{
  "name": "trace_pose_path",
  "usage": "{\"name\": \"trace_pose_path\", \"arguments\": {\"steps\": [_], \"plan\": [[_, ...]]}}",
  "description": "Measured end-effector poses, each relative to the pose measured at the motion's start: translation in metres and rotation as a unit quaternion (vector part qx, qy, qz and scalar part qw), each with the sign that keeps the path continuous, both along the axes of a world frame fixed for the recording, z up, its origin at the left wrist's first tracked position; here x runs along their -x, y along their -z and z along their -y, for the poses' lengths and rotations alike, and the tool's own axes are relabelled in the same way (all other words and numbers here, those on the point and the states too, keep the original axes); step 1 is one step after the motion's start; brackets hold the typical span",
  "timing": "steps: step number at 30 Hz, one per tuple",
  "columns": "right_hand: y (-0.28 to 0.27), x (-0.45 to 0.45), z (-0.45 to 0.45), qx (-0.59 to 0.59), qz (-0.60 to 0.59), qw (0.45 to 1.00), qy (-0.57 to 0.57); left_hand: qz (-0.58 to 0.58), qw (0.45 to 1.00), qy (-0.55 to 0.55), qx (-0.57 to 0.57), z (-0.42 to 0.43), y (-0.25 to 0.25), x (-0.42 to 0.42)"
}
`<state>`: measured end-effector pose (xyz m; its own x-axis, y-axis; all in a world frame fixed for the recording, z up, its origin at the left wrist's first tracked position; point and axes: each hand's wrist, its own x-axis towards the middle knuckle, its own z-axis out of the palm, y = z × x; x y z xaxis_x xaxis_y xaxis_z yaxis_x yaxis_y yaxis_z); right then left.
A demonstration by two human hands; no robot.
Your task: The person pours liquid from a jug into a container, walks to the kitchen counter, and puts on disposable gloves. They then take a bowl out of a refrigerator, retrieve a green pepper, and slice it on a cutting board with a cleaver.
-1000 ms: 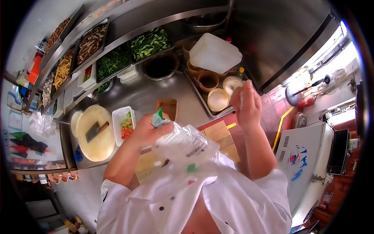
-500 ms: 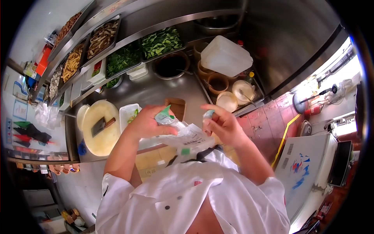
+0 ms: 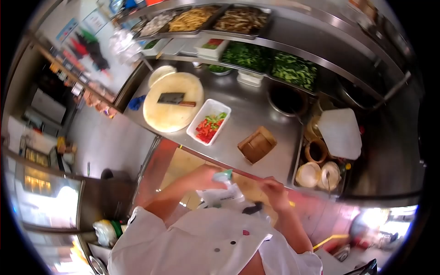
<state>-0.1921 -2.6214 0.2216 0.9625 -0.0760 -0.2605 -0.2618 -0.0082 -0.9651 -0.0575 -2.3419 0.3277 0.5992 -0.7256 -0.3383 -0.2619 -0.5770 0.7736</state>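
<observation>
My left hand [image 3: 207, 177] grips a white and clear plastic packet [image 3: 223, 195] with dark print and a green corner, in front of my white jacket. My right hand [image 3: 276, 193] is a little to the right of the packet, apart from it. Its fingers look pressed together but are blurred, so anything in them is hidden. Beyond my hands, an open brown cardboard box [image 3: 257, 145] lies on the steel counter [image 3: 250, 107]. Left of it stands a white tub [image 3: 215, 106] of chopped red and green peppers.
A cleaver [image 3: 171, 98] lies on a round cutting board [image 3: 158, 114]. At the right, a tray holds several bowls and a white container [image 3: 339, 133]. Above the counter, shelves carry trays of leafy greens [image 3: 293, 71]. A dark pot [image 3: 286, 101] stands beneath them.
My view has swung left, bringing the whole pepper tub and box into sight. My left hand still holds the packet. My right hand's fingers have drawn closer together; the small pale piece there no longer shows.
</observation>
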Motion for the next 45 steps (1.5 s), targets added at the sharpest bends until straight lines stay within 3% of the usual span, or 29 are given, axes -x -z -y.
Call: {"name": "trace_pose_path", "arguments": {"steps": [2, 6, 8, 12, 15, 16, 19, 21, 25, 27, 30, 33, 34, 37, 39, 42, 45], "plan": [[-0.006, -0.026, -0.013, 0.024, 0.003, 0.999, -0.042, 0.028, 0.998, -0.025, -0.044, -0.028, 0.017, 0.012], [0.019, -0.079, -0.050, -0.020, -0.110, 0.993, -0.039, 0.039, 0.991, -0.103, -0.072, -0.103, 0.064, 0.024], [0.035, -0.102, -0.077, -0.017, -0.139, 0.990, 0.008, 0.026, 0.985, -0.168, 0.001, -0.124, 0.056, 0.014], [0.071, -0.169, -0.124, 0.040, -0.163, 0.981, -0.100, 0.037, 0.971, -0.224, 0.073, -0.178, 0.082, -0.036], [0.073, -0.242, -0.188, 0.046, -0.182, 0.975, -0.118, 0.025, 0.971, -0.229, 0.056, -0.224, 0.085, -0.091], [0.071, -0.273, -0.215, -0.002, -0.186, 0.976, -0.114, 0.019, 0.972, -0.233, 0.029, -0.243, 0.090, -0.111], [0.090, -0.374, -0.288, 0.005, -0.154, 0.971, -0.184, -0.024, 0.962, -0.234, 0.140, -0.314, 0.151, -0.164], [0.091, -0.447, -0.353, -0.054, -0.176, 0.980, -0.076, -0.063, 0.938, -0.290, 0.180, -0.358, 0.135, -0.190], [0.099, -0.608, -0.443, -0.066, -0.100, 0.989, -0.090, -0.140, 0.883, -0.410, 0.180, -0.440, 0.138, -0.200], [0.095, -0.681, -0.480, -0.023, -0.081, 0.993, -0.078, -0.177, 0.864, -0.448, 0.145, -0.469, 0.147, -0.195], [0.108, -0.779, -0.517, -0.018, -0.020, 0.998, -0.052, -0.173, 0.817, -0.504, 0.219, -0.483, 0.149, -0.189], [0.110, -0.832, -0.534, 0.044, -0.061, 0.996, 0.038, -0.213, 0.790, -0.523, 0.238, -0.495, 0.149, -0.186], [0.115, -0.840, -0.534, 0.071, -0.083, 0.991, 0.079, -0.214, 0.790, -0.520, 0.246, -0.496, 0.144, -0.192], [0.110, -0.815, -0.526, 0.105, -0.059, 0.991, 0.063, -0.206, 0.821, -0.480, 0.230, -0.506, 0.137, -0.218], [0.117, -0.767, -0.509, 0.089, 0.027, 0.995, -0.035, -0.200, 0.849, -0.441, 0.212, -0.509, 0.132, -0.243], [0.059, -0.653, -0.482, -0.012, -0.014, 0.982, -0.187, -0.194, 0.891, -0.367, 0.185, -0.498, 0.132, -0.291], [0.003, -0.547, -0.442, -0.031, -0.028, 0.950, -0.310, -0.141, 0.958, -0.189, 0.164, -0.457, 0.074, -0.358]]}}
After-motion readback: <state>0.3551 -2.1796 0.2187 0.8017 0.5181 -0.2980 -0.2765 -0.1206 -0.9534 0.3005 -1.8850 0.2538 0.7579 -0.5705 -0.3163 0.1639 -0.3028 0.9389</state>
